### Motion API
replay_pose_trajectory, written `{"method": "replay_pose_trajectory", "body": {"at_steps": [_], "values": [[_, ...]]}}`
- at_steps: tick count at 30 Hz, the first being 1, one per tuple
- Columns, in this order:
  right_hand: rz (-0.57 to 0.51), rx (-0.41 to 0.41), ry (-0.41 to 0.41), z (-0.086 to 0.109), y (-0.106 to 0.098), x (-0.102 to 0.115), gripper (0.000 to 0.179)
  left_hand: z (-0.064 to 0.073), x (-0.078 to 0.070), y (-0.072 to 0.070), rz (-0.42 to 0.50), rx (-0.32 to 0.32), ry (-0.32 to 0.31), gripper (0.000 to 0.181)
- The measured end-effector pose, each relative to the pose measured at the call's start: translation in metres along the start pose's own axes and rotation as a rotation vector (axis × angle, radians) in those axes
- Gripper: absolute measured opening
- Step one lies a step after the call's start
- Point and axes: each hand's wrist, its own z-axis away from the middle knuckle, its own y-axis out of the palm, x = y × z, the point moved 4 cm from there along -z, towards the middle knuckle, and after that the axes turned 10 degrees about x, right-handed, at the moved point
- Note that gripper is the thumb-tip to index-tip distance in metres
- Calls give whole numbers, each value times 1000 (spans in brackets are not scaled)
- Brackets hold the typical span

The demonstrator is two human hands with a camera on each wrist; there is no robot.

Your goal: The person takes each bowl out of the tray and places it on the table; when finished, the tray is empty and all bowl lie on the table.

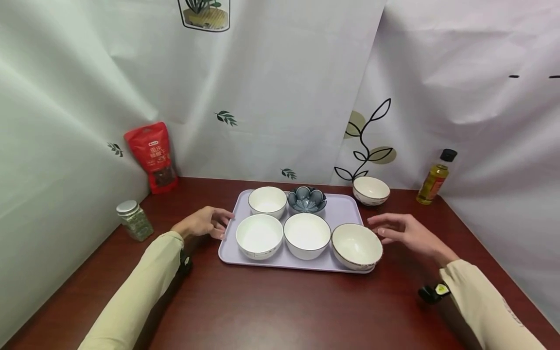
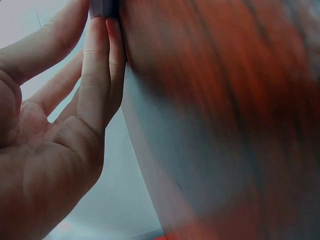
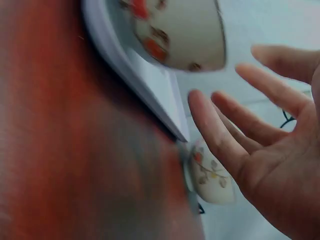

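A pale lilac tray lies on the table, bearing several bowls. My left hand is at its left edge; in the left wrist view its nearly straight fingers touch the tray's edge. My right hand is beside the tray's right end, fingers spread and holding nothing. Nearest to it is a cream bowl at the front right corner, its flower pattern showing in the right wrist view. Left of that stand a white bowl and another white bowl. Behind are a white bowl and a dark blue petal-shaped bowl.
A small flowered bowl stands behind the tray's right end. An oil bottle is at the back right. To the left are a lidded jar and a red pouch. A white cloth hangs behind the table.
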Motion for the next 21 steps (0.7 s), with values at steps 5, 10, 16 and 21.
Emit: {"method": "replay_pose_trajectory", "body": {"at_steps": [5, 10, 16, 21], "values": [[-39, 52, 21, 4, 13, -5, 40, 0, -1, 1, -9, -2, -13, 68], [-91, 79, 20, 4, 20, -11, 42, 2, -1, 2, -1, 4, -26, 69], [-171, 132, 38, 1, 27, -13, 46, 2, -2, 0, -12, 4, -28, 69], [-216, 146, 63, 0, 31, -14, 46, 1, -1, 1, -19, 7, -31, 68]]}}
